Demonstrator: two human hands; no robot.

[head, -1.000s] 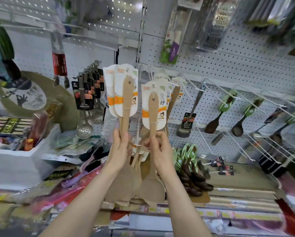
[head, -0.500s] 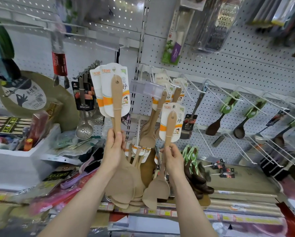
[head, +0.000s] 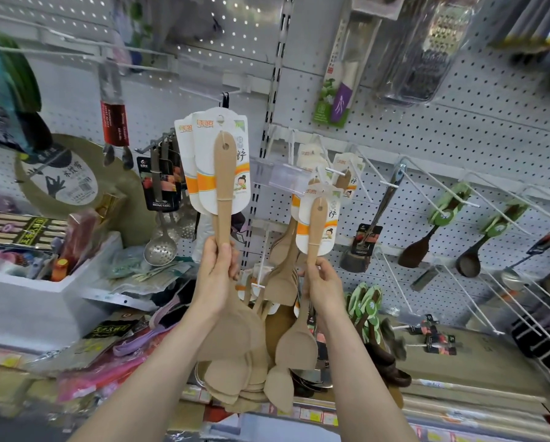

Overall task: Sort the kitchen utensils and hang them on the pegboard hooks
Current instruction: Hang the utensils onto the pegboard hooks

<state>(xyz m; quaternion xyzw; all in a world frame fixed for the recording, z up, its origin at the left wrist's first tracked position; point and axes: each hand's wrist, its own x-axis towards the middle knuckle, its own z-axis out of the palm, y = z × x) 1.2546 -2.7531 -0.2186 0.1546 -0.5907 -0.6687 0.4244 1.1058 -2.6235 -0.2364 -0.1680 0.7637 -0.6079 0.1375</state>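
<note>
At left, a box [head: 28,301] holds packets [head: 79,234] — hands [head: 218,275] [head: 323,282] grip spatulas [head: 224,186] [head: 315,231].

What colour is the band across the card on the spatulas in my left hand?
Orange band on a white card, clearest in the head view.

On my feed I see 2 bare hands, the left hand [head: 218,275] and the right hand [head: 323,290], each on a bare, slender forearm: the left forearm [head: 146,371] and the right forearm [head: 366,378]. Both arms are uncovered from the fingertips down to the bottom edge of the head view. The wrists are narrow and the fingers long and slim; finer detail is too small to tell.
</note>
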